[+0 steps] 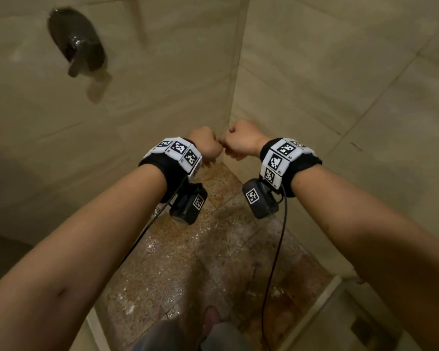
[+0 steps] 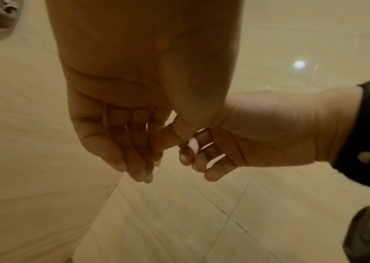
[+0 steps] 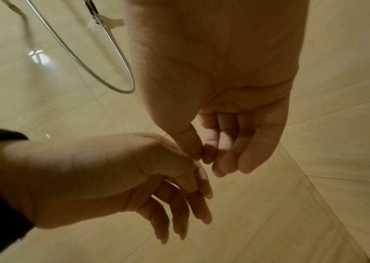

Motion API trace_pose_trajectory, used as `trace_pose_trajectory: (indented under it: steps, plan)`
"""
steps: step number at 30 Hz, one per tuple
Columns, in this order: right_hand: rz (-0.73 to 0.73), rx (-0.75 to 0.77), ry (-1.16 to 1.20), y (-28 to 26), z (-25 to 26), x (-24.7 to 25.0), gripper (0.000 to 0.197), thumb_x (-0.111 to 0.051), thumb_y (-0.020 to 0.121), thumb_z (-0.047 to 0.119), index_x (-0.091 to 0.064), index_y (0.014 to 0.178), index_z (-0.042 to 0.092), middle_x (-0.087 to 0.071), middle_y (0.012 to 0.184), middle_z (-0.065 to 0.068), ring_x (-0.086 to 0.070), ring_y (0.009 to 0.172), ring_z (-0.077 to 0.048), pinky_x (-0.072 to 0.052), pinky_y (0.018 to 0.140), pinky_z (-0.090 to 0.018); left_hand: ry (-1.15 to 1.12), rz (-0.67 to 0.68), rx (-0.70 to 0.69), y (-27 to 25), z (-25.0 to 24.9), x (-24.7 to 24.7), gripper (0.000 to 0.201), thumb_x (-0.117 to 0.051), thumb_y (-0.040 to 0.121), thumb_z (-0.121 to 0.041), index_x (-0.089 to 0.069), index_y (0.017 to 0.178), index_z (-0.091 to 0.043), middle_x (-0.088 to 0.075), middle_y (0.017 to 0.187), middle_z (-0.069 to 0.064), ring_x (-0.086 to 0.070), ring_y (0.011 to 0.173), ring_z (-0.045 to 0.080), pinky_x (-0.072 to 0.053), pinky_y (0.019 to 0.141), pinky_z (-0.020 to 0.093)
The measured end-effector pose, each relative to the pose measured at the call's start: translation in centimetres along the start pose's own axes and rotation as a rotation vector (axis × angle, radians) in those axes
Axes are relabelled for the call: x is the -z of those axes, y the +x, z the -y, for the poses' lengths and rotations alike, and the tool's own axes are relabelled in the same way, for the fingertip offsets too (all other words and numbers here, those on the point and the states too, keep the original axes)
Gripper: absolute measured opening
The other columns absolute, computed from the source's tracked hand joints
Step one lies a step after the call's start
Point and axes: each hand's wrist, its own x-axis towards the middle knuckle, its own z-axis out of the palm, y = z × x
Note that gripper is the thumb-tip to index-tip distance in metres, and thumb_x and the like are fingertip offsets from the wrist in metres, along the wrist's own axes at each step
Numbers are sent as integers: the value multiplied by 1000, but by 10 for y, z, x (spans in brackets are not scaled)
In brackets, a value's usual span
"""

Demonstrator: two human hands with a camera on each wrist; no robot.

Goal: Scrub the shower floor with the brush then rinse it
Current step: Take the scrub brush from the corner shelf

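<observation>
The left hand (image 1: 205, 145) and right hand (image 1: 241, 141) meet at the far tiled corner, fingers loosely curled, holding nothing. Below lies the wet speckled brown shower floor (image 1: 213, 254). A dark round wall fitting (image 1: 77, 41) sits far left.

the shower floor (image 1: 188, 262) is speckled brown-orange stone tile, wet and shiny with whitish patches here and there, lying flat well below the fingers (image 1: 208, 162) and running out from the wall corner right under them
</observation>
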Motion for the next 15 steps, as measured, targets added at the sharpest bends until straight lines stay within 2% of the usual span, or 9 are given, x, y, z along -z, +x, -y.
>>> trace_pose_trajectory:
  steps: [1, 4, 6, 9, 11, 13, 15]
  plan:
    - [-11, 6, 5, 5, 3, 6, 23, -54, 91, 16, -62, 71, 9, -68, 69, -10, -64, 58, -21, -58, 58, -33, -23, -11, 1, 6, -3, 6, 26, -42, 93, -6, -60, 75, -1, -65, 66, 9, -59, 39, 14, -52, 46, 26]
    - [-67, 36, 1, 20, 9, 23, 22, -55, 91, 17, -61, 72, 9, -70, 73, -12, -64, 57, -20, -57, 54, -29, -69, -53, -31, 22, -14, 27, 26, -42, 93, -7, -59, 74, -2, -65, 68, 11, -61, 50, 21, -56, 58, 32]
    - [-117, 62, 8, 30, 14, 33, 20, -54, 91, 16, -61, 74, 8, -70, 77, -14, -67, 63, -24, -58, 54, -31, -89, -70, -54, 31, -20, 39, 25, -44, 93, -10, -58, 75, -2, -68, 73, 13, -63, 57, 25, -57, 63, 36]
    - [-218, 88, 24, 55, 27, 54, 21, -56, 88, 16, -56, 67, 13, -68, 75, -14, -69, 73, -31, -60, 60, -41, -101, -131, -96, 50, -32, 66, 23, -45, 93, -11, -60, 81, 0, -71, 80, 16, -67, 65, 29, -58, 64, 37]
    - [-263, 103, 31, 71, 36, 68, 23, -58, 86, 18, -53, 64, 16, -67, 75, -12, -68, 76, -32, -59, 68, -45, -96, -187, -124, 64, -41, 85, 23, -45, 92, -12, -63, 86, 1, -72, 81, 15, -69, 69, 30, -58, 63, 36]
    - [-321, 126, 41, 92, 49, 85, 23, -58, 84, 21, -51, 62, 18, -68, 79, -12, -66, 78, -32, -57, 75, -45, -105, -253, -149, 81, -52, 108, 21, -46, 90, -12, -61, 81, -2, -73, 81, 15, -71, 72, 30, -59, 65, 38]
    - [-362, 138, 52, 113, 61, 103, 24, -58, 83, 24, -50, 62, 19, -67, 79, -13, -65, 77, -33, -57, 76, -45, -126, -292, -185, 97, -65, 133, 19, -47, 89, -13, -56, 75, -5, -73, 81, 16, -71, 73, 31, -59, 66, 40]
